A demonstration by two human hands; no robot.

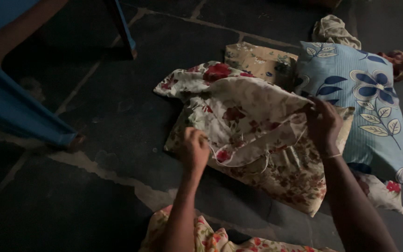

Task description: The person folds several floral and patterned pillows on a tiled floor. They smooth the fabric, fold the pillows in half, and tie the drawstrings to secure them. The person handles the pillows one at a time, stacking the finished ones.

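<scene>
A pillow point(285, 182) with a cream cover of red flowers lies on the dark stone floor point(117, 107) in front of me. Over it is a loose cream pillowcase point(239, 107) with red flowers, partly turned back. My left hand point(195, 148) grips the pillowcase's open edge at its near left side. At the right side, my right hand point(323, 122) pinches the same edge and lifts it a little.
A blue pillow point(364, 98) with white and dark flowers lies to the right, touching the cream one. Behind are a folded beige floral cloth point(257, 59) and crumpled cloths point(333, 29). A blue plastic chair point(10, 102) stands at the left. Floral fabric point(211, 238) covers my lap.
</scene>
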